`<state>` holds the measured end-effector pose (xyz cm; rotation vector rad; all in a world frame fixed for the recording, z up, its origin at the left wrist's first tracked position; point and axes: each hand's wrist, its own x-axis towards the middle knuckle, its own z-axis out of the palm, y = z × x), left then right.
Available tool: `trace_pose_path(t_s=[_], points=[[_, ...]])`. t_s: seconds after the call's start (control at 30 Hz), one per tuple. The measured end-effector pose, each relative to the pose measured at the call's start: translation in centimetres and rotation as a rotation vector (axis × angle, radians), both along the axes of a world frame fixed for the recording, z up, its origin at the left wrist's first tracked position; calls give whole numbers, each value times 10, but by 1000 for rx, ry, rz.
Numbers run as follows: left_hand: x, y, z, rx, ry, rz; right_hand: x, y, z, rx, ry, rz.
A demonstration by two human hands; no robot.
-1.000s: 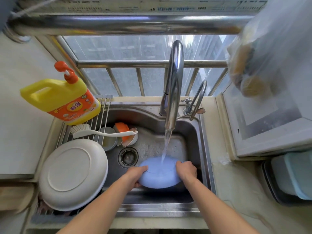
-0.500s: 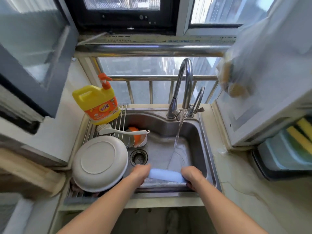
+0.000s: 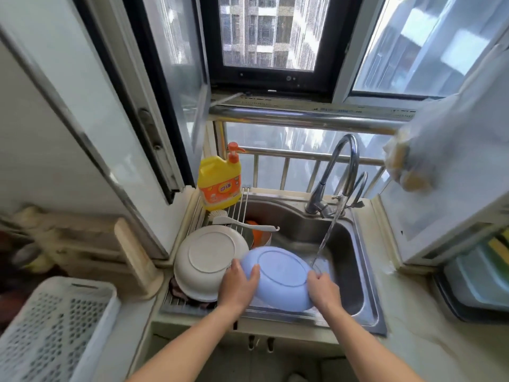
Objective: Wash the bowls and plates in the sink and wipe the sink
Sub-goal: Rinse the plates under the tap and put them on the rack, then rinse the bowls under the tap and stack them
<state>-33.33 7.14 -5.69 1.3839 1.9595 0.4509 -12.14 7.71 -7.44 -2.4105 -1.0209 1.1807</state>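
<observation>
A light blue plate point(image 3: 281, 278) is held upside down over the steel sink point(image 3: 355, 274), its underside facing me. My left hand point(image 3: 238, 283) grips its left rim and my right hand point(image 3: 322, 289) grips its right rim. Water runs from the tall tap point(image 3: 343, 166) into the basin just right of the plate. A white plate point(image 3: 209, 260) lies upside down on the wire rack point(image 3: 242, 205) at the sink's left. An orange bowl point(image 3: 257, 235) sits in the back left of the basin, partly hidden.
A yellow detergent bottle point(image 3: 219, 186) stands at the rack's far end, a white brush point(image 3: 242, 221) lying in front of it. A white perforated basket point(image 3: 52, 329) is at lower left. An open window pane point(image 3: 91, 111) hangs at the left; a plastic bag point(image 3: 429, 150) hangs right.
The blue plate has been lifted out of the basin and turned underside up, shifting left toward the white plate. My head has pulled back and up, widening the view.
</observation>
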Motion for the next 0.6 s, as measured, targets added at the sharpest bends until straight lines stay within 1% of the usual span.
trace_pose_path(t_s=[0.07, 0.17, 0.2, 0.27, 0.3, 0.33, 0.37, 0.43, 0.47, 0.53, 0.57, 0.6], points=[[-9, 3, 8, 96, 0, 59, -16, 6, 8, 90, 8, 21], [-33, 11, 11, 208, 36, 216, -51, 19, 19, 189, 80, 118], [-44, 15, 6, 210, 51, 279, -65, 23, 21, 204, 121, 162], [-67, 20, -1, 143, 77, 371, -94, 29, 20, 202, 211, 286], [-78, 22, -8, 103, 85, 366, -109, 31, 16, 188, 243, 363], [-88, 22, -18, 59, 123, 302, -122, 32, 11, 161, 259, 432], [-96, 20, -27, 5, 202, 188, -135, 32, 5, 130, 252, 484], [-108, 17, -40, -66, 381, -43, -154, 32, -4, 96, 182, 519], [-110, 17, -42, -76, 407, -91, -158, 33, -6, 90, 122, 513], [-104, 19, -40, -84, 424, -59, -156, 39, -8, 103, 7, 529], [-97, 21, -35, -98, 441, -27, -151, 43, -8, 110, -10, 541], [-88, 24, -31, -117, 460, 8, -144, 45, -7, 115, 11, 541]])
